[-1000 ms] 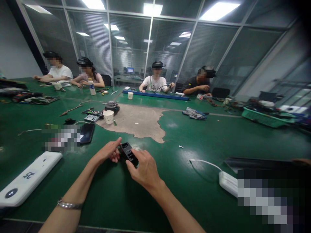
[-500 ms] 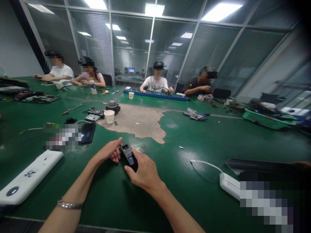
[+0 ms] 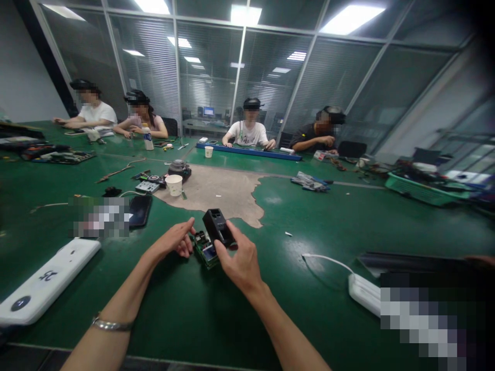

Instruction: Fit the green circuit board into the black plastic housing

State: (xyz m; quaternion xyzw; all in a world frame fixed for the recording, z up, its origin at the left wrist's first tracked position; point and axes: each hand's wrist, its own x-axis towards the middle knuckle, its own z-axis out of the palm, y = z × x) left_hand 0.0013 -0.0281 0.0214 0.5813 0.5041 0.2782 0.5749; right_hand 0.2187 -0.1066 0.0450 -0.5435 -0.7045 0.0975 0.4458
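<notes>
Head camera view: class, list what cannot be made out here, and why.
All in the head view:
Green circuit board: partly hidden by the black plastic housing in the right hand.
White plastic device at right: one end masked by pixelation.
Green plastic basket: contents too small and blurred.

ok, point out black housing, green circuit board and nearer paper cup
Black housing (image 3: 219, 225), head view: face with openings.
Green circuit board (image 3: 201, 248), head view: green surface near its middle.
Nearer paper cup (image 3: 174, 187), head view: outer wall.

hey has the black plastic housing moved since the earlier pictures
Yes: the black housing in the right hand is now farther right and closer to the brown patch.
</notes>
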